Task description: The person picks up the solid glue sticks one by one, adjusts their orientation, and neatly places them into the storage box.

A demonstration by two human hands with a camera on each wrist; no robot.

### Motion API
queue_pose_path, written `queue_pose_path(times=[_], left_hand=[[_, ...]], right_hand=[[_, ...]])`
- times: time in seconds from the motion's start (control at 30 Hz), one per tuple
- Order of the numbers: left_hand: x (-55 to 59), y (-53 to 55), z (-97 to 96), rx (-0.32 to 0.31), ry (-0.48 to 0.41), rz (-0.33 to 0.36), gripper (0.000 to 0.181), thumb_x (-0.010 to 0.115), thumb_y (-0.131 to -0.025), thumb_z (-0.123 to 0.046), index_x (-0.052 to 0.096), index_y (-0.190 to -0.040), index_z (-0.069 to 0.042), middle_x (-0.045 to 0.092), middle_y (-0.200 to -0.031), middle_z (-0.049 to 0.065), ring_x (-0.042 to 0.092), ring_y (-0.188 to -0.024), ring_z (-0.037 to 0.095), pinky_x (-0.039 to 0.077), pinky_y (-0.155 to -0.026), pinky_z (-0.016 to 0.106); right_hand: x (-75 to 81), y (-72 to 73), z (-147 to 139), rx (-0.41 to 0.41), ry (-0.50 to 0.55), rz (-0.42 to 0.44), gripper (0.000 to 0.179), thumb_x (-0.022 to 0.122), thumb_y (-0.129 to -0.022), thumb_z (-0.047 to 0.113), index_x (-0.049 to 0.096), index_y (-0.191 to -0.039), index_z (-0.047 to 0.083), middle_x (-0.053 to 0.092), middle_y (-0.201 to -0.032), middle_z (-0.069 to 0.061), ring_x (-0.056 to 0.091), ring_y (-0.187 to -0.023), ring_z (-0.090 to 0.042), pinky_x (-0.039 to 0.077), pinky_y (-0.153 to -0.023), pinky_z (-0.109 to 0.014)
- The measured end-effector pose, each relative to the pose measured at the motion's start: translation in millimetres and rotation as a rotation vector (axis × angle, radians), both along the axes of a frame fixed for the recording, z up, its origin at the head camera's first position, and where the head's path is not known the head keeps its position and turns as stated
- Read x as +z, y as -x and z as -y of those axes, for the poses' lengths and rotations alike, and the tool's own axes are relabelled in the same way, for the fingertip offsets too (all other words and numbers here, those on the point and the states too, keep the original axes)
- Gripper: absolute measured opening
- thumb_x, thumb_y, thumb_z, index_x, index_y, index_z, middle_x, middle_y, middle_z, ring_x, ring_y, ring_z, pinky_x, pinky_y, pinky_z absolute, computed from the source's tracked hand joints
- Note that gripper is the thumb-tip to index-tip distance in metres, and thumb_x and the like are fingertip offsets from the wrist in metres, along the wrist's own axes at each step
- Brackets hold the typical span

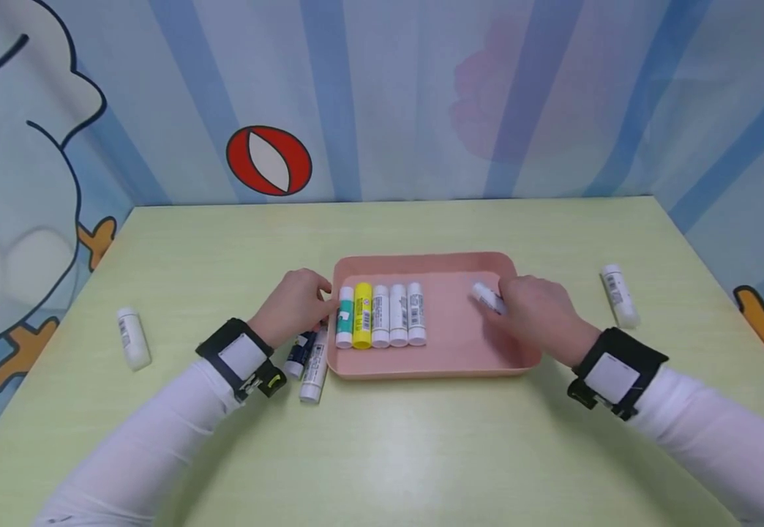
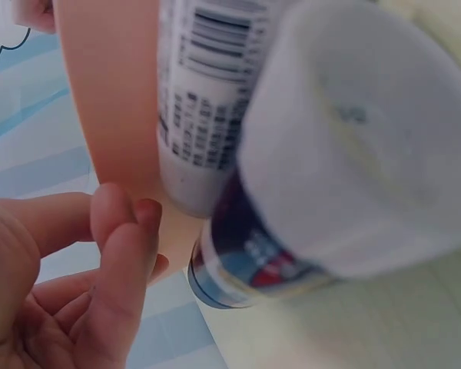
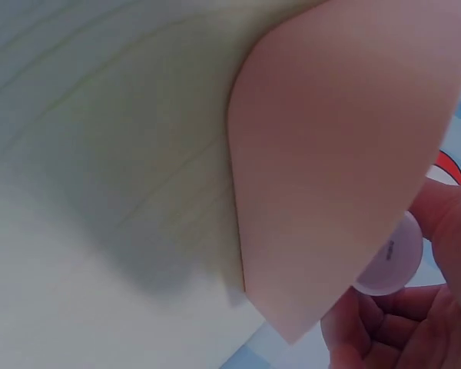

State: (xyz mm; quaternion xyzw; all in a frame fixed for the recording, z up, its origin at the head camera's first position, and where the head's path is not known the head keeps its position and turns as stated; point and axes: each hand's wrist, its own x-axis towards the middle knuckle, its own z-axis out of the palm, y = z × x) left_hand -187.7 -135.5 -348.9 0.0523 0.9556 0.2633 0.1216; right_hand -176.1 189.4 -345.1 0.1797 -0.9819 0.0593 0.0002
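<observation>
My right hand [image 1: 540,307] grips a white glue stick [image 1: 487,298] over the right part of the pink tray [image 1: 461,359]. In the right wrist view, the round end of that glue stick [image 3: 392,257] shows between thumb and fingers, beyond the tray wall. My left hand [image 1: 293,307] is at the tray's left rim, fingers bent, with nothing visible in them. A teal glue stick [image 1: 345,322] lies just inside that rim, beside a yellow one [image 1: 362,322] and three white ones in a row. Beneath the left hand, outside the tray, lie a navy glue stick [image 1: 299,356] and a white one [image 1: 315,369].
A white glue stick [image 1: 133,338] lies apart on the left of the table [image 1: 408,454]. Another white glue stick [image 1: 619,296] lies at the right, beyond the right wrist. A printed backdrop [image 1: 382,102] rises behind the table's far edge.
</observation>
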Motion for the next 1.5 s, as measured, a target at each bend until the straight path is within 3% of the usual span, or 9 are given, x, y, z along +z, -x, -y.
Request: queue_pose_path(times=[0.17,0.5,1.0,1.3,1.5], left_hand=[[1.4,-0.6,-0.7,0.002,0.007,-0.011,0.036,0.062,-0.084,-0.024,0.059,-0.113,-0.003,0.058,-0.076,0.006,0.056,-0.054,0.015,0.046,-0.052,0.025],[2.1,-0.1,-0.2,-0.014,0.011,-0.025,0.034,0.061,-0.085,-0.023,0.059,-0.113,-0.004,0.058,-0.072,0.005,0.056,-0.052,0.014,0.046,-0.051,0.025],[0.3,0.6,0.9,-0.010,0.000,-0.023,0.035,0.062,-0.084,-0.023,0.059,-0.113,-0.003,0.058,-0.073,0.006,0.056,-0.053,0.014,0.046,-0.052,0.025],[1.2,-0.8,0.8,-0.014,0.008,-0.023,0.036,0.061,-0.084,-0.023,0.059,-0.115,-0.003,0.058,-0.075,0.006,0.056,-0.054,0.014,0.046,-0.052,0.025],[1.6,-1.7,0.5,-0.016,0.010,-0.026,0.035,0.062,-0.084,-0.023,0.060,-0.113,-0.004,0.058,-0.073,0.005,0.056,-0.054,0.014,0.046,-0.052,0.025]], right_hand=[[-3.4,0.3,0.6,0.046,-0.058,-0.058,0.030,0.059,-0.082,0.031,0.045,-0.070,0.008,0.041,-0.053,-0.001,0.041,-0.047,-0.015,0.034,-0.041,-0.029],[-2.8,2.9,6.7,0.019,-0.175,0.044,0.028,0.058,-0.081,0.026,0.048,-0.059,0.012,0.043,-0.052,-0.001,0.043,-0.047,-0.016,0.032,-0.041,-0.028],[-4.3,5.5,4.5,0.030,-0.229,0.014,0.034,0.057,-0.083,0.027,0.046,-0.053,0.015,0.042,-0.051,0.000,0.043,-0.046,-0.016,0.031,-0.042,-0.028],[-7.4,6.3,6.3,0.033,-0.293,-0.028,0.014,0.055,-0.085,0.018,0.051,-0.079,0.007,0.038,-0.052,-0.002,0.040,-0.045,-0.016,0.027,-0.042,-0.025],[-7.8,7.6,7.2,0.040,-0.304,-0.005,0.016,0.058,-0.084,0.018,0.052,-0.077,0.006,0.040,-0.054,-0.003,0.041,-0.047,-0.017,0.030,-0.042,-0.026]])
